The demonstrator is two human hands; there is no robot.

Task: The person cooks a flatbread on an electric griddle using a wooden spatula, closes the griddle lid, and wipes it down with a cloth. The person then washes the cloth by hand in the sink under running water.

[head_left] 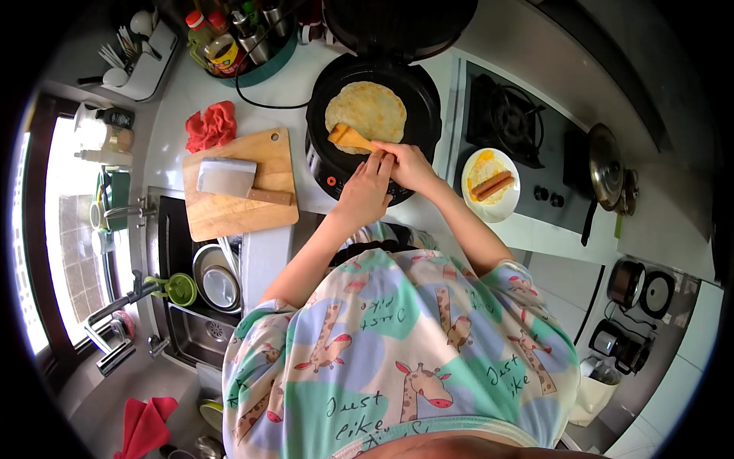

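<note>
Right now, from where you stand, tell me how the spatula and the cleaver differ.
The spatula looks all wooden, while the cleaver has a broad metal blade. The spatula is held, its head on the flatbread; the cleaver lies unheld on the cutting board. Both handles look wooden.

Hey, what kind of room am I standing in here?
Most likely a home kitchen: there's a gas stove, a sink with dishes beside it, and a flatbread on an electric griddle.

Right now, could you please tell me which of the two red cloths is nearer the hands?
The crumpled red cloth by the cutting board; the other red cloth is at the picture's lower left.
</note>
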